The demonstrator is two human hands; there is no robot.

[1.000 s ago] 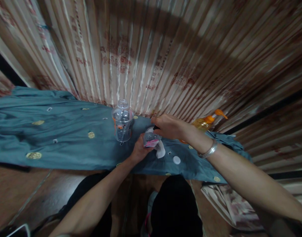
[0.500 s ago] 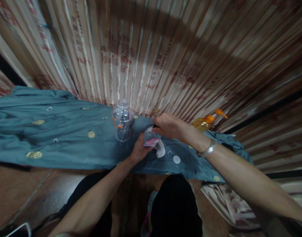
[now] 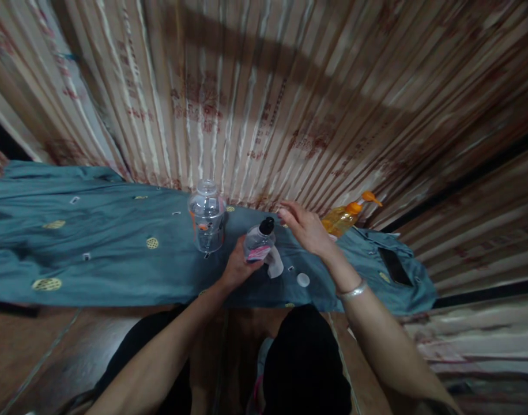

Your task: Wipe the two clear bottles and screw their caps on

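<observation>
Head view shows the left hand [image 3: 240, 264] with its grip closed around a black-capped bottle [image 3: 259, 242]. The right hand [image 3: 306, 226], grip open and empty, hovers just right of the cap [image 3: 267, 225].

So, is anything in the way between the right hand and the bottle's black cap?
No, nothing visible stands between the right hand and the black cap. The orange-topped pump bottle is on the hand's other side.

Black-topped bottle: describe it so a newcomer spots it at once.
Over the teal cloth, find the left hand. It grips a clear bottle with pink on it. Its black top sets it apart from the open bottle on its left and the orange-topped bottle on its right.
</observation>
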